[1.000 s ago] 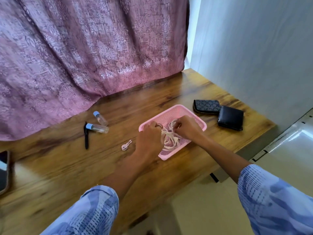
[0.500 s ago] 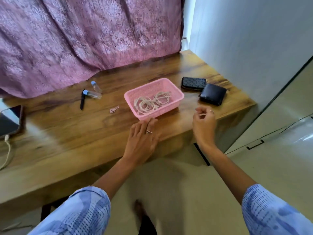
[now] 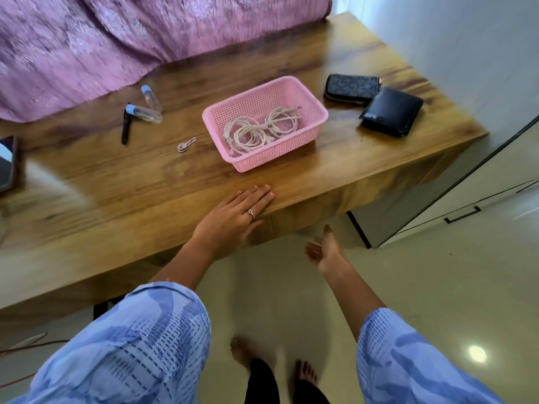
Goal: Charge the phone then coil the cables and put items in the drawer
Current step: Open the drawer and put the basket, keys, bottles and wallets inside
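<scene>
Two coiled white cables (image 3: 259,130) lie inside the pink basket (image 3: 309,104) in the middle of the wooden table (image 3: 163,182). The phone (image 3: 7,163) lies at the table's far left edge, partly cut off. My left hand (image 3: 236,217) rests flat on the table's front edge, fingers straight, a ring on one finger. My right hand (image 3: 323,249) hangs below the table's front edge, palm up, fingers relaxed, holding nothing. No drawer front is plainly visible under the table.
A patterned wallet (image 3: 351,88) and a black wallet (image 3: 392,111) lie right of the basket. Two small clear bottles (image 3: 145,107), a black pen (image 3: 126,126) and a key (image 3: 186,144) lie left of it. A purple curtain (image 3: 116,39) hangs behind. A cabinet (image 3: 466,199) stands at the right.
Both hands left the basket with the cables coiled inside. The left hand settled on the table's front edge; the right hand dropped below it. The view pulled back and tilted down.
</scene>
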